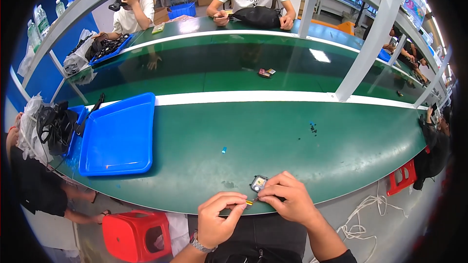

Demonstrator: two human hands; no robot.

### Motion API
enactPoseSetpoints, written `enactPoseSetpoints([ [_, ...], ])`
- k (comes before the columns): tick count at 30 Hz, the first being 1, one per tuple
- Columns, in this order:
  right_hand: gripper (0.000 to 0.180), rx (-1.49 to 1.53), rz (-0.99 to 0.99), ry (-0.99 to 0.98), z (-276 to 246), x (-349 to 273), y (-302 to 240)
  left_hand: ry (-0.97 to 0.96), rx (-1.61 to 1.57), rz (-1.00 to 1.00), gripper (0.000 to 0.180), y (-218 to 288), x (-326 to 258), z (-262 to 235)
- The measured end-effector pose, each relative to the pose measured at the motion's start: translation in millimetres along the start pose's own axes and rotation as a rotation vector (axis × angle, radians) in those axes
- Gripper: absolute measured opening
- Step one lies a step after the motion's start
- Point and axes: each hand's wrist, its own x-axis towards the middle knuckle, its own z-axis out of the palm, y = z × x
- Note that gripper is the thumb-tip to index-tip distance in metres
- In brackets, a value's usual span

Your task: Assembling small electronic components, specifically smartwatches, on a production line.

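Note:
A small square watch-like case [258, 183] with a dark rim and a pale inside lies on the green table near its front edge. My left hand [219, 216], with a metal watch on the wrist, pinches a small yellow strip [249, 203] between thumb and fingers just below the case. My right hand [288, 196] is closed beside the case, its fingertips at the case's lower right edge and close to the strip. What the right fingertips grip is too small and hidden to tell.
An upturned-rim blue tray [117, 136] sits at left, beside bagged black items [56, 126]. Small black bits [313, 129] and a tiny blue piece [224, 150] lie on the table [195, 122]. Grey posts [368, 44] rise beyond. Red stools [122, 236] and white cable [358, 219] are below.

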Motion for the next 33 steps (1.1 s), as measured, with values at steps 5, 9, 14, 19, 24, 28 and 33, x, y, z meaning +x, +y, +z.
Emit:
enactPoseSetpoints([
  [5, 0.015, 0.029, 0.003, 0.008, 2.1, 1.1, -4.2, 0.018, 0.241, 0.090, 0.010, 5.5, 11.9, -10.0],
  [9, 0.013, 0.035, 0.032, 0.015, 0.7, 1.1, -1.3, 0.009, 0.499, 0.147, 0.011, 3.2, 31.3, -17.5],
  [14, 0.012, 0.053, 0.045, 0.015, 1.7, 0.3, -1.2, -0.075, 0.556, 0.241, 0.010, -4.0, 37.9, -15.9],
  [19, 0.016, 0.030, 0.067, 0.021, 1.0, 1.4, -3.7, -0.044, 0.627, 0.275, 0.013, -5.0, 45.5, -10.5],
  [24, 0.016, 0.050, 0.054, 0.030, 2.7, -1.1, 1.3, -0.055, 0.564, 0.300, 0.016, 3.0, 36.5, -7.1],
  [28, 0.012, 0.052, 0.048, 0.014, 3.4, -0.9, 1.1, -0.161, 0.364, 0.246, 0.018, 2.5, 28.0, -2.2],
  [33, 0.012, 0.056, 0.033, -0.006, 4.1, -0.4, 2.0, -0.200, 0.340, 0.212, 0.011, -1.2, 28.3, -1.8],
])
